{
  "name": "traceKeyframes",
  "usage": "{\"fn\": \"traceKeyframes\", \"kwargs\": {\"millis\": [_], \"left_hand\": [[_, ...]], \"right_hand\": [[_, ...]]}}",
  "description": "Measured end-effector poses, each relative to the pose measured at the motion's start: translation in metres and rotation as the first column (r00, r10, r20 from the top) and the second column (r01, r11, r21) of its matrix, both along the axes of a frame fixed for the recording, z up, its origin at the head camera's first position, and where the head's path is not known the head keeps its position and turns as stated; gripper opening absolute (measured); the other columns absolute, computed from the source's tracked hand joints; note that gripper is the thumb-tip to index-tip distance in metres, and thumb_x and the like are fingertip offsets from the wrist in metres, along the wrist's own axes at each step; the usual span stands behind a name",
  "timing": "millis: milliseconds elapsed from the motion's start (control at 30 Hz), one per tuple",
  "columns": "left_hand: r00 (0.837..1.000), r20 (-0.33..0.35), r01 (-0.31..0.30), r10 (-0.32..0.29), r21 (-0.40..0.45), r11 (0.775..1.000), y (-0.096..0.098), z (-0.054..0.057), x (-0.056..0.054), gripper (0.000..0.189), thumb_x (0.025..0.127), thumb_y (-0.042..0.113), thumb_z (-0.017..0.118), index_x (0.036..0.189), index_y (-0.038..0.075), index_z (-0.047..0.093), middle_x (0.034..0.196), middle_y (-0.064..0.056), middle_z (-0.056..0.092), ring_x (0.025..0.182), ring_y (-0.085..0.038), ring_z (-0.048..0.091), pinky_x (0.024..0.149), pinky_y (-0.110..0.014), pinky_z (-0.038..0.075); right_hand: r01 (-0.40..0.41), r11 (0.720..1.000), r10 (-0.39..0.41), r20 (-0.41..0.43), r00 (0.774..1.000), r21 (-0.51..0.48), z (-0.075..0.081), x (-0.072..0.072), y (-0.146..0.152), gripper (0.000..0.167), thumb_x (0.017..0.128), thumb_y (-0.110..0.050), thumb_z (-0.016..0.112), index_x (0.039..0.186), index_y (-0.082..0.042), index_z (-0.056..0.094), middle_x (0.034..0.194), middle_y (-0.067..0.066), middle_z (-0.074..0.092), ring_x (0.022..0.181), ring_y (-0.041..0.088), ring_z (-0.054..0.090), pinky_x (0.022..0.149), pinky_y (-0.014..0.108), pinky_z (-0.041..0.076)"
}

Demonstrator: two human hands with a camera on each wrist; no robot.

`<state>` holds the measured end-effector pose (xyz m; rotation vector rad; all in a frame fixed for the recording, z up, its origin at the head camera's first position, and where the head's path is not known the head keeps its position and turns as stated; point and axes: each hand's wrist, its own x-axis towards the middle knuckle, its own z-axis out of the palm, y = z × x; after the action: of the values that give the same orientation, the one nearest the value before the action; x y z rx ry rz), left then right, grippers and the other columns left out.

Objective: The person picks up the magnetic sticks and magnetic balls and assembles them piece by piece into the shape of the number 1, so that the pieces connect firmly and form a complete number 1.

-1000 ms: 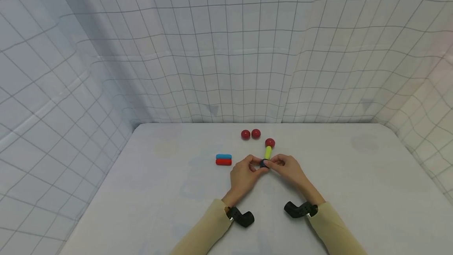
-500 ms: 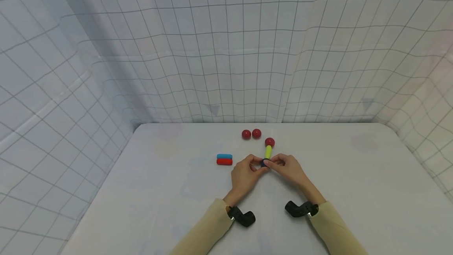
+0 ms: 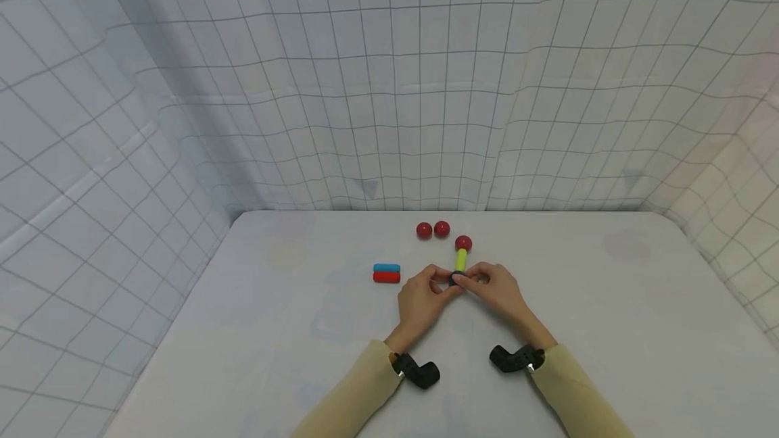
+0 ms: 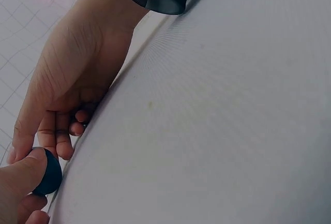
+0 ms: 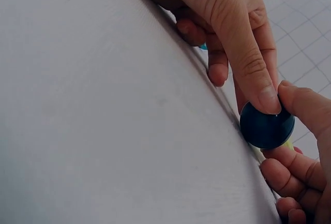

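Both hands meet near the middle of the white table, around a dark blue ball. My left hand pinches it from the left side, thumb and finger at its surface. From the other side my right hand pinches it too, its thumb apart from the left one. Right beyond the ball lies a yellow-green rod, its near end at the ball and its far end at a red ball. The fingers partly cover the dark blue ball in the head view.
Two more red balls stand side by side toward the table's back edge. Left of the hands, a blue rod and a red rod lie parallel. A white gridded curtain hangs behind and along the sides.
Hands, rod and balls keep almost the same places. The dark blue ball looks slightly turned between the fingers, and the whole scene shifts a few pixels right.
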<state>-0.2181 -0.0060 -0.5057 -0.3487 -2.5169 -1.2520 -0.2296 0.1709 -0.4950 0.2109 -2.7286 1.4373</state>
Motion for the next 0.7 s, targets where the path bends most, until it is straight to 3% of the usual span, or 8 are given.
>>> {"fn": "traceKeyframes", "kwargs": {"millis": [267,700], "left_hand": [[1.0,0.008,0.0,0.0,-0.011,1.0,0.0015,-0.0003,-0.0007,0.03,0.076,0.042,0.078,0.098,0.024,0.069,0.082,0.013,0.068,0.059,0.003,0.052,0.051,-0.02,0.038],[1.0,0.015,0.026,-0.025,-0.006,1.0,0.0008,0.0007,0.0005,0.031,0.078,0.037,0.078,0.105,0.024,0.07,0.09,0.012,0.069,0.062,0.003,0.055,0.053,-0.019,0.039]], "right_hand": [[-0.004,1.0,0.005,-0.058,0.998,0.01,-0.0065,-0.003,0.0034,0.028,0.081,-0.042,0.073,0.084,-0.015,0.07,0.072,-0.004,0.059,0.073,0.016,0.05,0.063,0.032,0.039],[0.003,1.0,-0.001,-0.065,0.998,0.028,-0.0062,-0.0075,0.0059,0.027,0.081,-0.04,0.074,0.086,-0.014,0.069,0.074,-0.001,0.055,0.073,0.018,0.047,0.061,0.033,0.037]]}}
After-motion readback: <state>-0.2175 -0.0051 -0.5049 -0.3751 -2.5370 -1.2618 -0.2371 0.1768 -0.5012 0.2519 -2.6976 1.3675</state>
